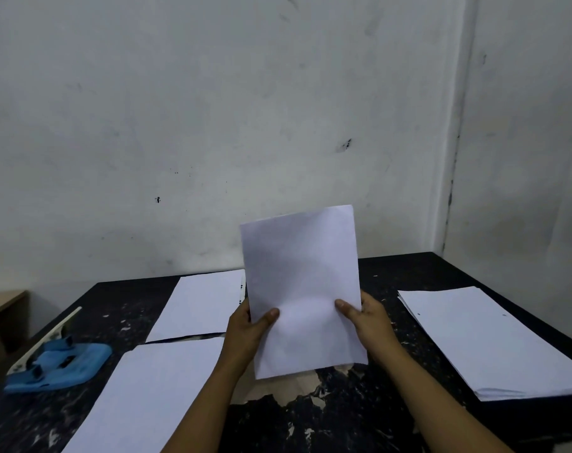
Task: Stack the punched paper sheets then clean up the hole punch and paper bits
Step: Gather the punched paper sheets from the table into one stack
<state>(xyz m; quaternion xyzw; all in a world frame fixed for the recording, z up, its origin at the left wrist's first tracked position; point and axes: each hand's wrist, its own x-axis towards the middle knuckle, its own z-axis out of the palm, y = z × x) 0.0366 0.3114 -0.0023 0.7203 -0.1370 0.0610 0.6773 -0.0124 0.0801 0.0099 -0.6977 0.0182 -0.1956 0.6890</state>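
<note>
Both hands hold a bundle of white sheets (302,282) upright above the middle of the black table (409,269). My left hand (248,328) grips its left edge, thumb on the front. My right hand (364,317) grips the right edge the same way. A stack of punched sheets (494,341) lies flat at the right, two small holes showing. Another punched sheet (199,304) lies behind my left hand, with holes along its right edge. A further white sheet (150,393) lies at the front left. The blue hole punch (57,362) with a pale lever sits at the left edge.
The tabletop is worn, with chipped pale patches (297,390) near the front middle and white flecks scattered over it. A grey wall stands right behind the table. A wooden piece of furniture (2,304) shows at the far left, beyond the table.
</note>
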